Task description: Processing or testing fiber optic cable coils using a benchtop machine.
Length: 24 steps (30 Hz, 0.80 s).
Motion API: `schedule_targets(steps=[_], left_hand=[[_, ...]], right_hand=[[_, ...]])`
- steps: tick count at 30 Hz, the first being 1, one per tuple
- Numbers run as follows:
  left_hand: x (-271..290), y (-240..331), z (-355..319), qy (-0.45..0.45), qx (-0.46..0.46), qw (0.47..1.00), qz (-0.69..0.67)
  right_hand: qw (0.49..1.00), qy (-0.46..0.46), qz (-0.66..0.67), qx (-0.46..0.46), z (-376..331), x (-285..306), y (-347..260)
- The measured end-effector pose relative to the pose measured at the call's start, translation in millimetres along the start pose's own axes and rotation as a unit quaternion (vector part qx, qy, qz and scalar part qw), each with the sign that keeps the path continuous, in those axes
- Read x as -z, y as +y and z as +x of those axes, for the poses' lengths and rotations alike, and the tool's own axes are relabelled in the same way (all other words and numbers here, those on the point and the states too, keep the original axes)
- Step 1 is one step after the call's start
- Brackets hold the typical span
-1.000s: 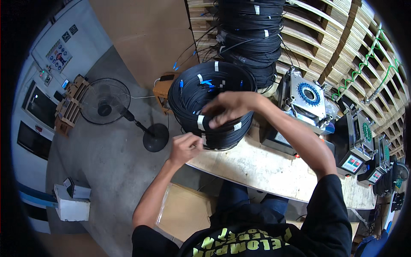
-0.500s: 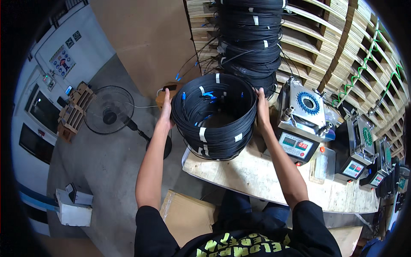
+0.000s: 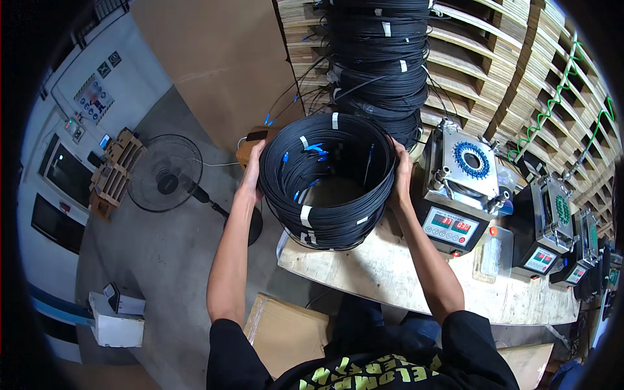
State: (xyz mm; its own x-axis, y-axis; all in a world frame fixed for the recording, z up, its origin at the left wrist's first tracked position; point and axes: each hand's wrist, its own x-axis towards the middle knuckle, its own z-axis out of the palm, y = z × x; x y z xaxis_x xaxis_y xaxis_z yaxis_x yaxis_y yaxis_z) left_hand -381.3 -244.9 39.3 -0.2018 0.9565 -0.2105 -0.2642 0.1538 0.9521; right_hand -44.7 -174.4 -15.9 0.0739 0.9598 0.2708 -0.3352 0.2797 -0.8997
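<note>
A thick stack of black cable coils (image 3: 335, 221), bound with white tape, rests at the left end of the wooden table (image 3: 383, 270). Blue connectors (image 3: 314, 148) on cable ends hang inside its hollow middle. My left hand (image 3: 253, 174) presses flat against the left side of the stack. On the opposite side, my right hand (image 3: 402, 170) curves round the outer wall, its fingertips near the upper rim. Both hands clasp the stack between them; parts of the fingers are hidden behind it.
Behind stands a tall column of similar coils (image 3: 377, 84) near wooden racks (image 3: 458, 55). Right of my hand is a machine with a digital panel (image 3: 452, 227), with more beyond. A standing fan (image 3: 168, 175) is at left, a flat cardboard box (image 3: 286, 335) below.
The view has shifted slightly. My left hand has closed in against the stack's side, and the stack is turned and tilted a little. My right hand keeps its place.
</note>
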Motion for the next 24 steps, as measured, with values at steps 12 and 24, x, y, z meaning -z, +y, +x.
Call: schedule_targets(steps=[12,24], left_hand=[[-15,-19,-14,-0.002,0.007,0.983,-0.185],[-6,-29,2,0.012,-0.051,0.974,-0.22]], right_hand=[[0.998,0.061,0.009,0.006,-4,-8,9],[0.997,0.054,0.046,0.001,11,-11,0]])
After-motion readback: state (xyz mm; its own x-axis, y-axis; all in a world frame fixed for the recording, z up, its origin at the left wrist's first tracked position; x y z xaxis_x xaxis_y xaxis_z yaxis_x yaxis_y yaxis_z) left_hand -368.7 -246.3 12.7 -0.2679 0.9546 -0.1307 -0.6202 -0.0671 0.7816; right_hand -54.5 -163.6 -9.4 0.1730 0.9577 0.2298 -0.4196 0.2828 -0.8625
